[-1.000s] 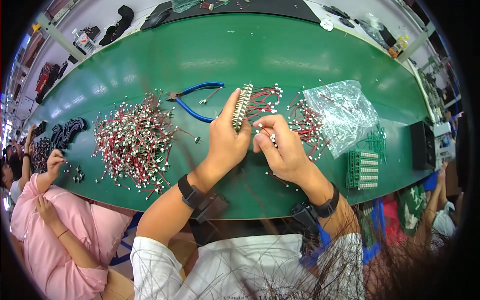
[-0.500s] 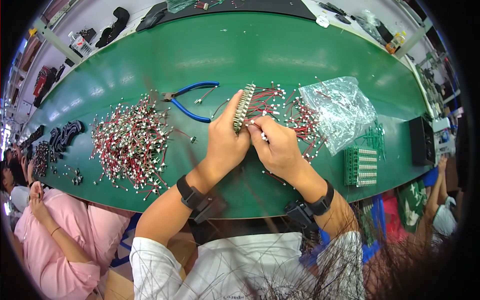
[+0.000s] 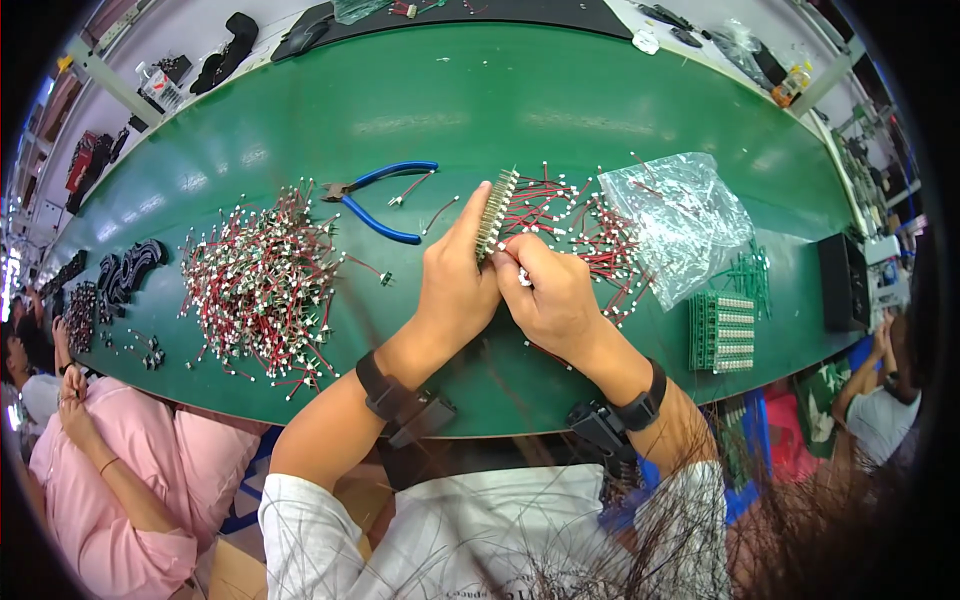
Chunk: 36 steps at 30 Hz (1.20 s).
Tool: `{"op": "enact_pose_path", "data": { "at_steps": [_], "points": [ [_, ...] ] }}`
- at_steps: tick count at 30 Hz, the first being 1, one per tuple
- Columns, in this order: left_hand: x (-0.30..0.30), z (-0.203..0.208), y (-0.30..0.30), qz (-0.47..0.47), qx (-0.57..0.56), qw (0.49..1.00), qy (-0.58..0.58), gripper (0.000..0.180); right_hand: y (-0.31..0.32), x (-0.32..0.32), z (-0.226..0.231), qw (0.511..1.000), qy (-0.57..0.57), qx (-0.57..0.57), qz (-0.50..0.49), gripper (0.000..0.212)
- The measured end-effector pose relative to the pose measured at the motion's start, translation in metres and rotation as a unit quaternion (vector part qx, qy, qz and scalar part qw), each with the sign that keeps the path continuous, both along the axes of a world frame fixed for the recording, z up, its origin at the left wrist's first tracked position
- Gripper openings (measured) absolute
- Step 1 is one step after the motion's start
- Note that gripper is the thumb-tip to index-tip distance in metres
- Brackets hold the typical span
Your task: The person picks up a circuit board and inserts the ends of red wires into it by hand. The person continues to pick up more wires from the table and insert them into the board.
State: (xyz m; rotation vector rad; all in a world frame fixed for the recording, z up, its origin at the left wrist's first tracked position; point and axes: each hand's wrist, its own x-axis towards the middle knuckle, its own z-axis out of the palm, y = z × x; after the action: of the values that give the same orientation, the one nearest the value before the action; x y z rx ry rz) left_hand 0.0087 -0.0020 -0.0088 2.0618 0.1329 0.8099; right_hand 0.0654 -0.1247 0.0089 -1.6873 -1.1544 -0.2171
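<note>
Right hand (image 3: 555,295) has closed in on the lower end of the board strip (image 3: 497,215), fingertips pinched on what looks like a red wire lead (image 3: 504,243), left hand (image 3: 455,275) gripping the strip above the desk (image 3: 480,110), so that lead's probably being worked there.

Red wires (image 3: 262,290), green table (image 3: 560,90), blue-handled pliers (image 3: 392,170)

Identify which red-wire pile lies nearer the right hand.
The smaller, looser pile, spread just beyond the right hand and beside the clear plastic bag. The larger, denser pile lies well off to the left, past the left hand.
</note>
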Motion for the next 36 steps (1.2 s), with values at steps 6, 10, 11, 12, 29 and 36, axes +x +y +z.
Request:
{"op": "enact_pose_path", "data": {
  "at_steps": [6,10,11,12,29,36],
  "points": [
    [-0.0003,-0.0006,0.0005,-0.006,-0.015,1.0,-0.004,0.06,0.0032,0.0003,-0.0039,0.997,-0.075,-0.002,-0.029,0.01],
    [-0.0005,-0.0011,0.002,-0.012,-0.011,1.0,-0.002,0.06,0.0034,0.0013,-0.0046,0.995,-0.092,-0.008,-0.034,0.011],
    [-0.0005,-0.0017,0.0022,-0.012,-0.003,1.0,-0.005,0.061,0.0034,0.0008,-0.0045,0.995,-0.09,-0.007,-0.032,0.011],
    [-0.0004,-0.0021,0.0023,-0.012,-0.003,1.0,-0.005,0.061,0.0034,0.0005,-0.0043,0.996,-0.087,-0.007,-0.031,0.012],
    [0.0004,-0.002,0.0041,-0.004,0.07,0.997,-0.044,0.066,0.0032,0.0003,-0.0037,0.994,-0.104,-0.004,-0.037,0.012],
    [0.0009,-0.0017,0.0036,-0.006,0.04,0.998,-0.04,0.064,0.003,0.0005,-0.0019,0.994,-0.105,-0.006,-0.028,0.015]
  ]
}}
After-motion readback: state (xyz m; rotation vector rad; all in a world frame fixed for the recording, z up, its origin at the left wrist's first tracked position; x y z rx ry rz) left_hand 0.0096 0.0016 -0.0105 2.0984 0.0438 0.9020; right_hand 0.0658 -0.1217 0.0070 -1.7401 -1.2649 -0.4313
